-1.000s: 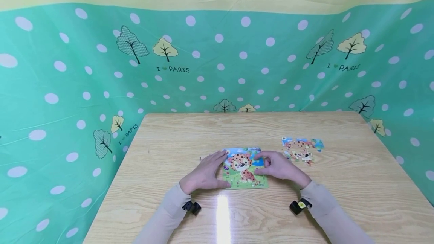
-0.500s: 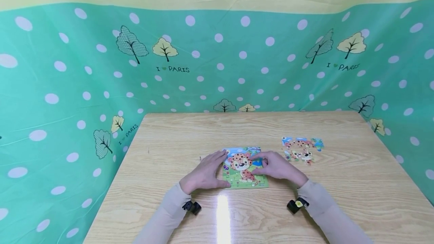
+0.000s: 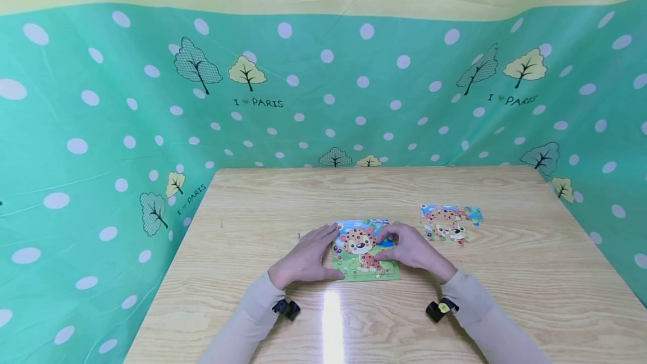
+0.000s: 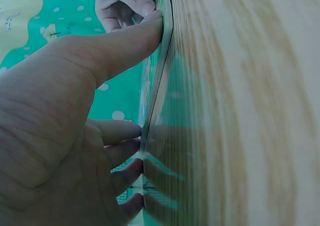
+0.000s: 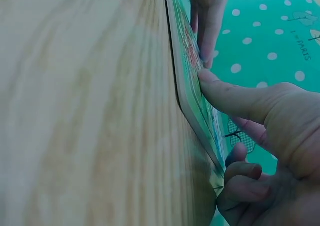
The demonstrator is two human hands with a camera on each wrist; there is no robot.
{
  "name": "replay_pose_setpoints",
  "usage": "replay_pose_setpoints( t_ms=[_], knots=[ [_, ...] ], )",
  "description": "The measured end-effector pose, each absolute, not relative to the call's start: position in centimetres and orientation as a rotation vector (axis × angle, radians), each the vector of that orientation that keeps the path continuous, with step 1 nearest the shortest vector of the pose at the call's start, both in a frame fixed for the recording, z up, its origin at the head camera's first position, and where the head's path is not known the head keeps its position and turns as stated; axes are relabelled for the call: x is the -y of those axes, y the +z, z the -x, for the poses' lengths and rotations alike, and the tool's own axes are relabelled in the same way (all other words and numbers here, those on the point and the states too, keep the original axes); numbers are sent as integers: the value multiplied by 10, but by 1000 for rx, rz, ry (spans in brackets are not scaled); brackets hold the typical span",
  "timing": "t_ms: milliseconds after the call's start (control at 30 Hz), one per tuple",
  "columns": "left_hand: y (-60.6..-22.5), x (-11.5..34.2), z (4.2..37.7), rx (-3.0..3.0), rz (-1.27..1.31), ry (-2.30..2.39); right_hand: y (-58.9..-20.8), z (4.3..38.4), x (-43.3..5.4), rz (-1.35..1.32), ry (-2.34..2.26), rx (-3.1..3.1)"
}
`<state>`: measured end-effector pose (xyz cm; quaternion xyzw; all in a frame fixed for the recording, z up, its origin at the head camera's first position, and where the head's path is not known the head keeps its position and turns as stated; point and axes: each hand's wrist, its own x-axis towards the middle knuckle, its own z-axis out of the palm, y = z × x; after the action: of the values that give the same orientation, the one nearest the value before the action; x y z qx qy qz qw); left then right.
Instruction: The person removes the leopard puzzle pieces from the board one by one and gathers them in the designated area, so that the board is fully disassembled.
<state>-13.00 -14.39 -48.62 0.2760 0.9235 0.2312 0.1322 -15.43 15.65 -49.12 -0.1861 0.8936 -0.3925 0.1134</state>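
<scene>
A square puzzle board with a spotted leopard cub picture lies flat on the table. Along its left side rests my left hand, thumb at the near left corner and straight fingers at the far left. In the left wrist view, the left thumb touches the board's edge. My right hand is over the right half, thumb and index fingertips set apart on the picture. In the right wrist view the right thumb meets the board's face, and other fingers curl beside it. Whether a piece sits between them is hidden.
Several loose puzzle pieces lie right of the board, partly forming another leopard face. The wooden table backs onto a green dotted curtain. A strip of light reflects on the wood in front of the board.
My right hand has shifted slightly left over the board, its index fingertip moving a little inward and back. The left hand, board and loose pieces stay where they were.
</scene>
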Motion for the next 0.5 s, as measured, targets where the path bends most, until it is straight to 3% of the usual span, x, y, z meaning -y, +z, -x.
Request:
replay_pose_setpoints(
  t_ms=[500],
  knots=[
    [-484, 143, 129, -2677, -812, 672, -480, 152, -158, 682, -926, -2682]
  ],
)
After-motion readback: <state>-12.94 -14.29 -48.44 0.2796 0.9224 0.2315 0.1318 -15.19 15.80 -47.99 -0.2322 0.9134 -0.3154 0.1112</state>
